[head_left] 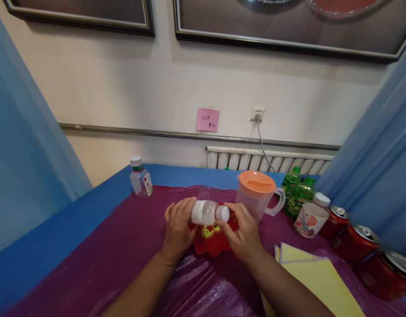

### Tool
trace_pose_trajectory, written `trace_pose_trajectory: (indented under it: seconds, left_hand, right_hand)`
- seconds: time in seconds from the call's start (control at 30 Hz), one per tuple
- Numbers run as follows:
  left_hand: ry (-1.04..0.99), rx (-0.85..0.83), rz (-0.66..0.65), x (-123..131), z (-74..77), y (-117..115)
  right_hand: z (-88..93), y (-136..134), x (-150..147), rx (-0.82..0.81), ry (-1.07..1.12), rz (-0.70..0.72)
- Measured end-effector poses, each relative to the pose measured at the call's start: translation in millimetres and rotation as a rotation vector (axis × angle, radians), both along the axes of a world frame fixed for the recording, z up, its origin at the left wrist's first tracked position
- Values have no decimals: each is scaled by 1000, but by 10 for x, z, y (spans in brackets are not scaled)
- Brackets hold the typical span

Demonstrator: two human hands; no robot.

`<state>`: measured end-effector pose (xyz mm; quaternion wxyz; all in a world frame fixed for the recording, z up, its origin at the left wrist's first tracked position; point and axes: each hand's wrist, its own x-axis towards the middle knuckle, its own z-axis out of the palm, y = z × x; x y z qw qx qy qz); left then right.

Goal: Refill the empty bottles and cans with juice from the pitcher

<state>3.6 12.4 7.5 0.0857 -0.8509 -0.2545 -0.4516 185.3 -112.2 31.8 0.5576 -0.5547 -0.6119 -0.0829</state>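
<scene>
A small clear plastic bottle (208, 213) with a white label and a white cap lies sideways in the air, its cap end pointing right. My left hand (179, 224) is wrapped round its label end. At the other end, the thumb and fingers of my right hand (243, 229) close about the white cap and neck. Directly beneath the bottle is a red scalloped dish or mat (211, 246) with a yellow design, partly covered by my hands. Just beyond my right hand stands a clear plastic pitcher (252, 204) with an orange lid.
Another clear bottle (142, 180) stands at the back left. To the right are green bottles (300, 196), a white-capped bottle (311, 218), red cans (356, 242) and yellow cloths (317, 277). Purple plastic sheeting (133, 259) covers the blue table (34, 246). Behind is a radiator (295, 164).
</scene>
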Motion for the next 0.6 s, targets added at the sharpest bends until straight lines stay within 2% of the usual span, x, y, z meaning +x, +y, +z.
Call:
trace_pose_trajectory:
  seconds: [0.2, 0.6]
  left_hand:
    - [11, -3, 10, -15, 4, -32]
    - [45, -33, 16, -2, 3, -34]
  right_hand:
    - [-28, 12, 25, 29, -73, 5]
    - [23, 20, 150, -39, -210, -4]
